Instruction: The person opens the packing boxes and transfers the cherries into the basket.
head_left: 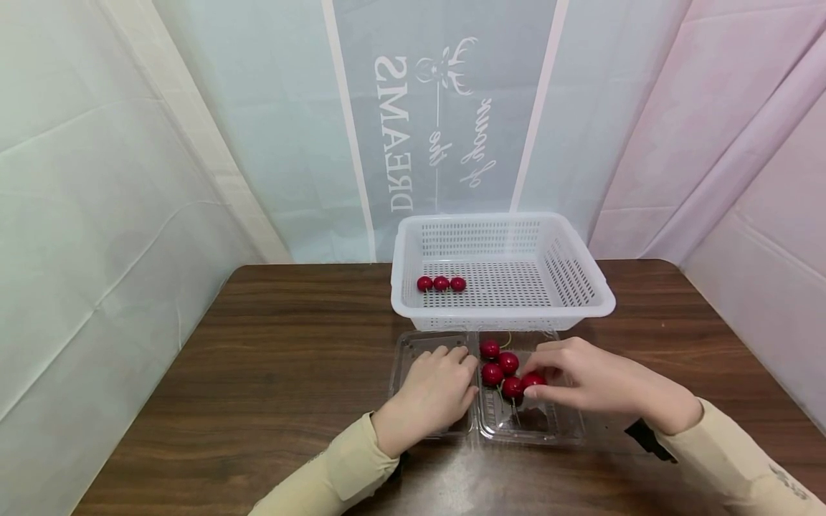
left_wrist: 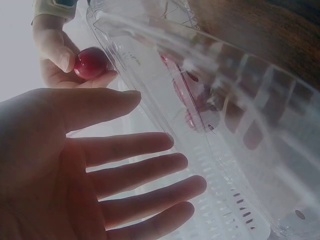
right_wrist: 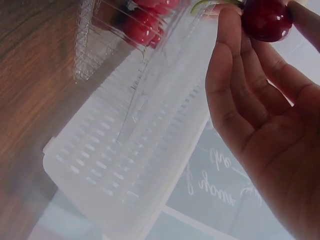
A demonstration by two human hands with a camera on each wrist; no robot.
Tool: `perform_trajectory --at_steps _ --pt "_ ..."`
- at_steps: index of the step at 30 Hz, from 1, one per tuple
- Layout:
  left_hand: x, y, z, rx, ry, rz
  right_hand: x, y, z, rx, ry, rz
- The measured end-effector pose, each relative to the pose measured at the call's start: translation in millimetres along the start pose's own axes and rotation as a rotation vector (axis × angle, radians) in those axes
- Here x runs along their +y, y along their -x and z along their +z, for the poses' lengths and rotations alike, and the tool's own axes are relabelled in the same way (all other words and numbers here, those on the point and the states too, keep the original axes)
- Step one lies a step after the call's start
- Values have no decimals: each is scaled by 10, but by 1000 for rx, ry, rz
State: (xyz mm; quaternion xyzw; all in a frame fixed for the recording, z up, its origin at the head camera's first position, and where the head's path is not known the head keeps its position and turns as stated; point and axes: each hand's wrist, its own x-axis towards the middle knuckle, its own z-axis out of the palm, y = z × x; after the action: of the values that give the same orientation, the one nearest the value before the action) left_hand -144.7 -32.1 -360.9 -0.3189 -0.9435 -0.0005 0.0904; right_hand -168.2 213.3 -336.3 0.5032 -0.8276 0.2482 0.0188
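A clear plastic clamshell box (head_left: 516,435) lies unfolded on the table, several dark red cherries (head_left: 508,362) in its right half. My right hand (head_left: 584,376) pinches one cherry (right_wrist: 266,19) between thumb and fingertips, over that half; a green stem shows beside it in the right wrist view. My left hand (head_left: 429,393) is over the box's left half (head_left: 405,356), fingertips near the middle fold. In the left wrist view its fingers (left_wrist: 145,172) are spread and nearly straight, holding nothing. Whether they touch the plastic is unclear.
Behind the box stands a white perforated basket (head_left: 503,313) with three cherries (head_left: 441,284) in a row at its left. The brown wooden table (head_left: 290,373) extends to both sides. A printed curtain (head_left: 445,143) hangs at the back.
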Motion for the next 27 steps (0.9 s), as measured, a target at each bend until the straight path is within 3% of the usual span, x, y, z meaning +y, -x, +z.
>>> perform_trajectory --at_steps 27 --pt "12 -1 -10 11 -15 -5 76 -61 -199 0 72 43"
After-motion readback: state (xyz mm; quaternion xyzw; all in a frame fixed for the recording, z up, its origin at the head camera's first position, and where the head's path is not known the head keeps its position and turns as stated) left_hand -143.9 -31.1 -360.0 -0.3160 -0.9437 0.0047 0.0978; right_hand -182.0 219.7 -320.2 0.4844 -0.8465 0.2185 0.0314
